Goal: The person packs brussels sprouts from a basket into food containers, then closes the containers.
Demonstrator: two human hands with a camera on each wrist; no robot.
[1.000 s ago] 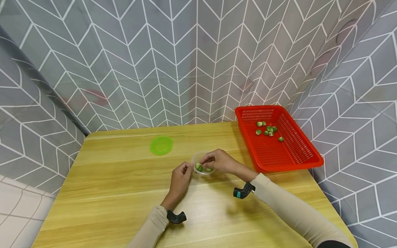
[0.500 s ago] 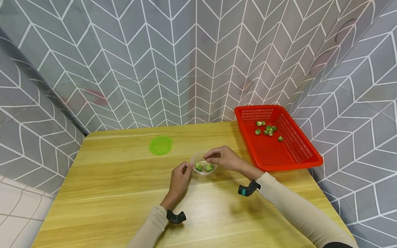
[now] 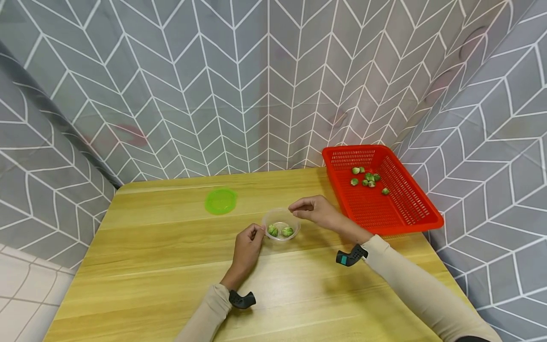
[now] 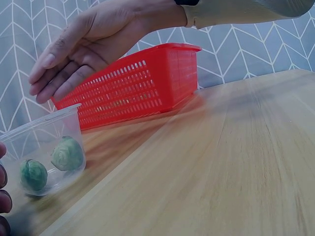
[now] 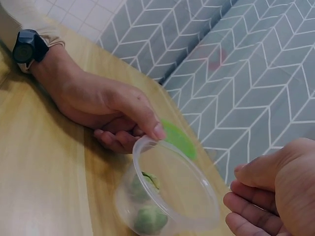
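Observation:
A clear plastic tub [image 3: 279,216] stands on the table with two Brussels sprouts [image 3: 287,231] at its bottom. My left hand [image 3: 248,246] pinches the tub's rim on its left side, thumb on the edge and fingers curled below, as the right wrist view shows. Above the opposite side of the rim hovers my right hand [image 3: 315,212], its fingers loosely bent and holding nothing. Through the tub's wall both sprouts [image 4: 67,154] show side by side in the left wrist view.
A red perforated basket [image 3: 384,216] with several Brussels sprouts [image 3: 369,177] stands at the table's right edge. A round green lid [image 3: 221,201] lies behind and left of the tub. A patterned grey curtain [image 3: 239,85] hangs along the table's back and sides.
My right hand has let go of a sprout inside the tub and drawn out, up and to the right. The left hand has stayed at the rim.

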